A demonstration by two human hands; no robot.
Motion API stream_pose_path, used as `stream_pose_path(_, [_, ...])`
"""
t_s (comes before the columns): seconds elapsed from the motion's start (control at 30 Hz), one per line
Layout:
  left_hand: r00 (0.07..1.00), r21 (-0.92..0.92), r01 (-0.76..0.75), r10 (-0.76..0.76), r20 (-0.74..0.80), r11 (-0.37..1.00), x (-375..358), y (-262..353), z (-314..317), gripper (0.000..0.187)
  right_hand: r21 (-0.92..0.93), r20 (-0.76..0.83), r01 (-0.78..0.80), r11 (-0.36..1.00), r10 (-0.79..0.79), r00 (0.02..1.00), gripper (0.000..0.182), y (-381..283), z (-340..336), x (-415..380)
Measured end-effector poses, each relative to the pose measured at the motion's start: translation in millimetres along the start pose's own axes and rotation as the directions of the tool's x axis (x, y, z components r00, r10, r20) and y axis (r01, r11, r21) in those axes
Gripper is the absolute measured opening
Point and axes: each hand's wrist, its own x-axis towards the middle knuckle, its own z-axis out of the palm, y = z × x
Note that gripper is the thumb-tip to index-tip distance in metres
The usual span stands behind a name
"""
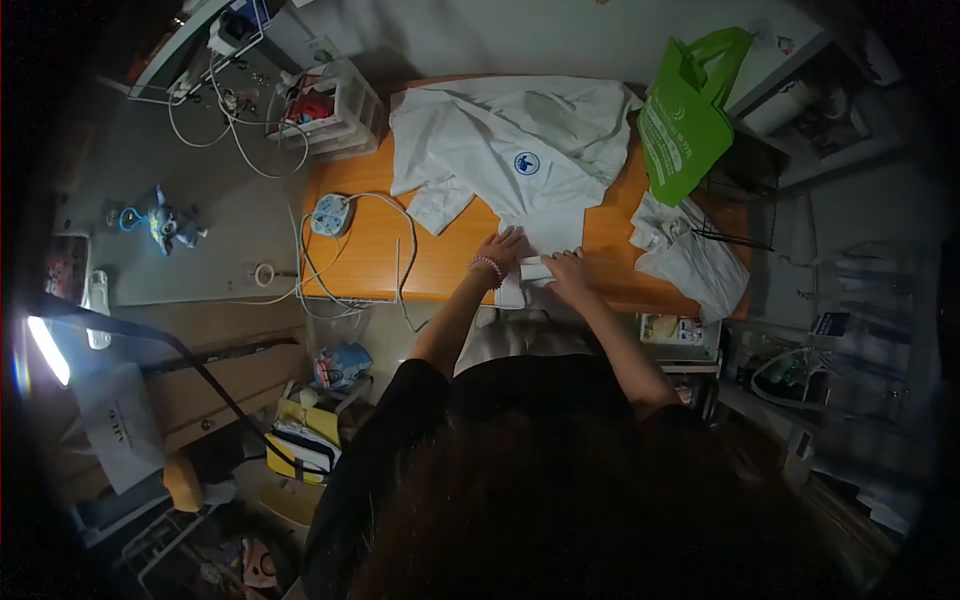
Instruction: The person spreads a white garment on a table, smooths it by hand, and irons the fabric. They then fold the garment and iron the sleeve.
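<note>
A white shirt point(470, 130) with a round blue emblem is spread over the orange wooden desk point(375, 262), one sleeve lying out to the left. Its nearer part narrows toward the desk's front edge, between my hands. My left hand point(500, 250), with a beaded bracelet at the wrist, lies on the left side of this cloth with the fingers stretched out. On the right, my right hand point(566, 272) has its fingers bent over a folded edge of the same cloth. The thumb side of that grip is partly hidden.
Right of the shirt stand a green bag point(685, 125) and a crumpled white cloth point(690, 255). A blue round power strip point(332, 215) with looping cables lies at the left. Behind it is a clear plastic drawer box point(350, 115). A lit lamp point(48, 350) is far left.
</note>
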Motion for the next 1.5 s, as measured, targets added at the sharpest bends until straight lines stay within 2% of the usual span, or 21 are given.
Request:
stream_pose_path(0.07, [0.997,0.157,-0.067,0.071,-0.019,0.985,-3,-8,-3,0.063,-0.025,0.006,-0.042,0.999,0.042,0.999,0.052,-6,-6,-1])
stream_pose_path(0.1, [0.996,0.163,-0.086,0.089,-0.015,0.983,-5,-9,-6,0.063,-0.031,0.014,-0.071,0.997,0.071,0.997,0.052,-9,-8,1])
stream_pose_path(0.17, [0.994,0.171,-0.018,-0.001,0.107,0.985,-13,-10,-15,0.071,-0.039,0.013,-0.117,0.992,0.118,0.993,0.052,-11,-12,7])
stream_pose_path(0.2, [0.994,0.173,-0.033,0.014,0.113,0.984,-17,-9,-19,0.071,-0.036,-0.004,-0.135,0.99,0.135,0.991,0.053,-10,-12,11])
stream_pose_path(0.27, [0.997,0.088,0.007,-0.014,0.08,0.996,-27,-12,-20,0.08,-0.028,-0.022,-0.165,0.986,0.165,0.986,0.053,-9,-11,20])
stream_pose_path(0.3, [0.996,0.09,-0.005,-0.003,0.084,0.996,-31,-14,-17,0.08,-0.052,-0.033,-0.184,0.981,0.183,0.983,0.054,-6,-12,26])
stream_pose_path(0.37, [0.994,0.072,0.077,-0.082,0.068,0.994,-35,-11,-14,0.09,-0.08,-0.047,-0.209,0.975,0.205,0.978,0.055,-2,-15,37])
stream_pose_path(0.47, [0.989,0.065,0.112,-0.118,0.093,0.992,-39,-9,-12,0.099,-0.041,-0.078,-0.27,0.962,0.266,0.961,0.058,1,-20,55])
stream_pose_path(0.57, [0.994,0.033,0.107,-0.108,0.02,0.994,-38,-9,-6,0.103,-0.145,-0.087,-0.31,0.94,0.3,0.95,0.059,8,-23,74])
stream_pose_path(0.6, [0.994,0.028,0.111,-0.112,0.016,0.993,-37,-10,-8,0.103,-0.143,-0.088,-0.331,0.933,0.321,0.943,0.059,10,-23,79])
stream_pose_path(0.67, [0.986,0.024,0.124,-0.126,0.109,0.992,-37,-11,-13,0.101,-0.146,-0.084,-0.344,0.928,0.335,0.939,0.06,12,-26,86])
stream_pose_path(0.73, [0.987,-0.03,0.13,-0.126,0.104,0.991,-39,-11,-17,0.101,-0.087,-0.021,-0.39,0.917,0.39,0.921,0.06,8,-26,84])
stream_pose_path(0.8, [0.988,-0.083,0.124,-0.116,0.097,0.989,-37,-11,-15,0.1,-0.072,-0.032,-0.379,0.923,0.378,0.925,0.059,4,-20,75])
stream_pose_path(0.87, [0.987,-0.037,0.132,-0.128,0.094,0.991,-37,-11,-15,0.101,-0.057,-0.046,-0.369,0.928,0.366,0.929,0.057,-2,-17,63])
stream_pose_path(0.93, [0.986,-0.039,0.129,-0.124,0.111,0.991,-39,-10,-17,0.1,-0.05,0.021,-0.358,0.932,0.36,0.933,0.058,-11,-16,51])
stream_pose_path(1.0, [0.984,-0.039,0.126,-0.12,0.128,0.991,-40,-14,-13,0.099,-0.045,0.019,-0.351,0.935,0.352,0.936,0.057,-19,-11,36])
stream_pose_path(1.1, [0.996,-0.1,0.085,-0.081,0.044,0.991,-38,-16,-7,0.102,-0.05,0.015,-0.333,0.942,0.334,0.942,0.055,-18,-9,31])
stream_pose_path(1.27, [0.993,-0.018,0.116,-0.115,0.019,0.993,-36,-15,1,0.102,-0.064,0.0,-0.315,0.947,0.316,0.949,0.057,-1,-16,53])
stream_pose_path(1.33, [0.991,-0.055,0.127,-0.125,0.048,0.99,-35,-14,-4,0.102,-0.058,-0.052,-0.337,0.94,0.334,0.941,0.059,11,-16,67])
stream_pose_path(1.4, [0.988,-0.092,0.141,-0.134,0.079,0.986,-34,-12,-7,0.102,-0.073,-0.015,-0.348,0.935,0.348,0.937,0.062,16,-28,80])
stream_pose_path(1.5, [0.985,-0.035,0.149,-0.146,0.088,0.988,-37,-10,-8,0.105,-0.08,0.02,-0.373,0.924,0.376,0.926,0.066,15,-26,81])
